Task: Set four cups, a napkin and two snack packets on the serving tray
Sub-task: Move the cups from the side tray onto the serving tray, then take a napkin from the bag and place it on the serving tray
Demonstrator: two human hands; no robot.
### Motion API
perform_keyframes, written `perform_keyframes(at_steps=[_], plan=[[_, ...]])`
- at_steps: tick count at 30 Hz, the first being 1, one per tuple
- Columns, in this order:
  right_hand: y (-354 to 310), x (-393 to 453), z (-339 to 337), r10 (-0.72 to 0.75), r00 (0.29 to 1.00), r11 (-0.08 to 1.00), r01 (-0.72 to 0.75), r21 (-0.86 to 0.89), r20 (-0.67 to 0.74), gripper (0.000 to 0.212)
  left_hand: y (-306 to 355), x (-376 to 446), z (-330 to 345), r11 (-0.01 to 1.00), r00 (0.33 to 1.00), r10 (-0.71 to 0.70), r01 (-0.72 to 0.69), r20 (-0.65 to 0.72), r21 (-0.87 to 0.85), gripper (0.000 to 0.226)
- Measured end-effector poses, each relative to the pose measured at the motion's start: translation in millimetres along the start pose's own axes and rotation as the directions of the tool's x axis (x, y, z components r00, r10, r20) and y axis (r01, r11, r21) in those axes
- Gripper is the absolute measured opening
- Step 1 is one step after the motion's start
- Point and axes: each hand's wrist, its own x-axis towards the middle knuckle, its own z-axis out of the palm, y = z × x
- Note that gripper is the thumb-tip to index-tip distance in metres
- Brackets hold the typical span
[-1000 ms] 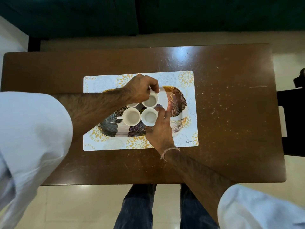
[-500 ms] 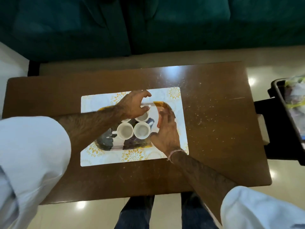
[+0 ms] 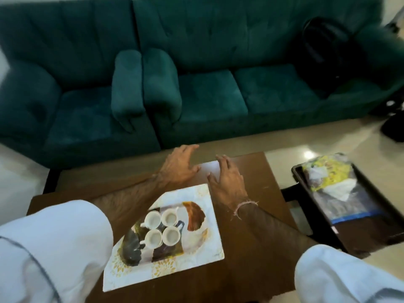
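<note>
Several small white cups (image 3: 162,228) stand close together on the patterned serving tray (image 3: 193,217), which rests on a white floral placemat (image 3: 196,259). My left hand (image 3: 179,166) hovers open above the far part of the table, fingers spread, empty. My right hand (image 3: 227,182) is beside it, also open and empty, past the tray's far right corner. To the right, a dark bin (image 3: 369,224) holds yellow snack packets (image 3: 325,173) and a white napkin (image 3: 341,191); the view there is blurred.
The brown wooden table (image 3: 251,248) carries the placemat. A dark green sofa (image 3: 196,73) stands behind the table, with a black bag (image 3: 328,51) at its right end. Pale tiled floor (image 3: 306,136) lies around.
Both hands have let go of the cups and lifted away toward the table's far side. The camera has tilted up and right, bringing the sofa and the bin with packets into view.
</note>
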Motion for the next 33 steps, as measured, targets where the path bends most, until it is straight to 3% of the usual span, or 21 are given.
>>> perform_keyframes(at_steps=[8, 15, 25, 33], plan=[[11, 16, -171, 0.018, 0.988, 1.000, -0.019, -0.005, -0.154, 0.063, 142, 27, -72, 0.997, 0.991, 0.081, -0.079, -0.107, 0.016, 0.071], [74, 17, -283, 0.045, 0.971, 0.999, -0.048, -0.009, -0.234, 0.061, 264, 60, -76, 0.989, 0.976, 0.149, -0.151, -0.161, -0.001, 0.071], [232, -4, -347, 0.232, 0.942, 0.970, -0.242, -0.010, -0.245, 0.050, 388, 111, 44, 0.983, 0.985, 0.169, -0.165, 0.044, -0.083, 0.069], [371, -40, -320, 0.446, 0.864, 0.889, -0.458, 0.004, -0.234, 0.047, 431, 135, 191, 0.961, 0.909, 0.273, -0.273, 0.314, -0.044, 0.063]])
